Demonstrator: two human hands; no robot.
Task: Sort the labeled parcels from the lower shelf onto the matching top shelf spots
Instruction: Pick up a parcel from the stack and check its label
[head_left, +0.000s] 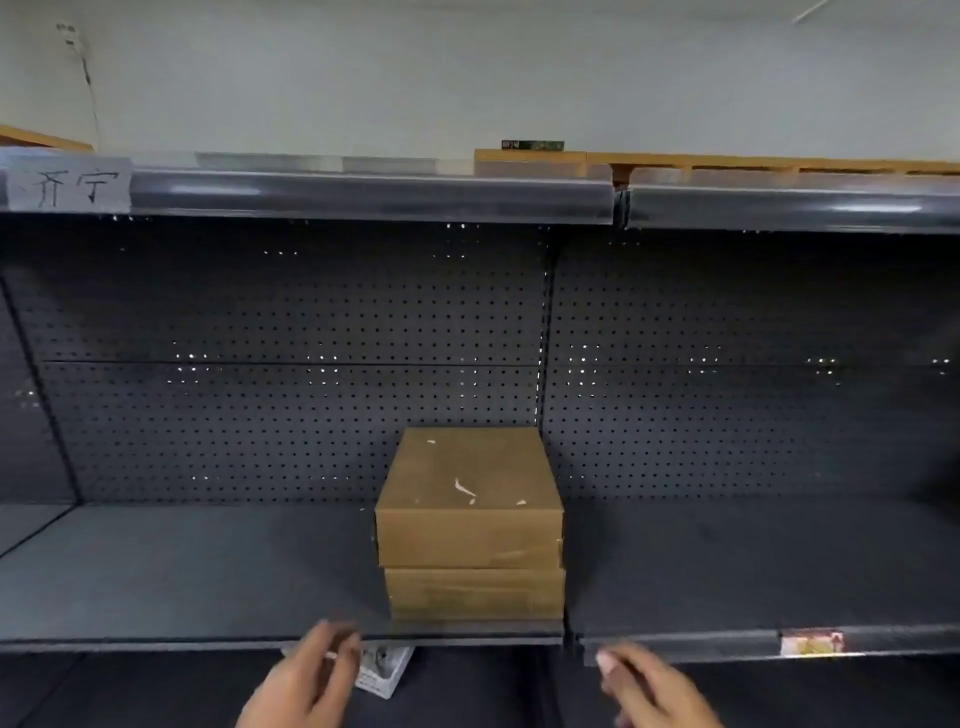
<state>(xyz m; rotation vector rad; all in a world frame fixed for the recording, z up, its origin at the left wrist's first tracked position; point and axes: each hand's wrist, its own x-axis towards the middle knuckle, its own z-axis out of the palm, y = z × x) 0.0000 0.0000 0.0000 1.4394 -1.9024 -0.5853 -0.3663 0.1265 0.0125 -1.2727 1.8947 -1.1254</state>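
Left hand (306, 680): fingers (332, 642) loosely spread, gripping nothing, tips just below the front lip of the lower shelf (208, 571). Right hand (649, 686): fingers (610, 665) likewise apart and empty, raised toward the same lip, to the right of the stack.

Parcels: two brown cardboard boxes, stacked. Top box (470, 499) sat squarely on the bottom box (475, 592), both on the lower shelf against the upright dividing two bays, between and above the hands. No label was legible on either face shown.

Progress, by judgement: these two were left to sort; the rest of the lower shelf lay bare. On the top shelf (363, 195), the edge of one flat brown parcel (530, 156) showed toward the right, possibly already placed; its rightness could not be checked.

Surrounds: a handwritten paper tag (70, 184) on the top shelf rail at far left; perforated dark back panel (291, 322); a small printed carton (382, 673) below the shelf lip, beside the left hand; a red price strip (811, 643) at right. Nothing stood between the hands and the stack.
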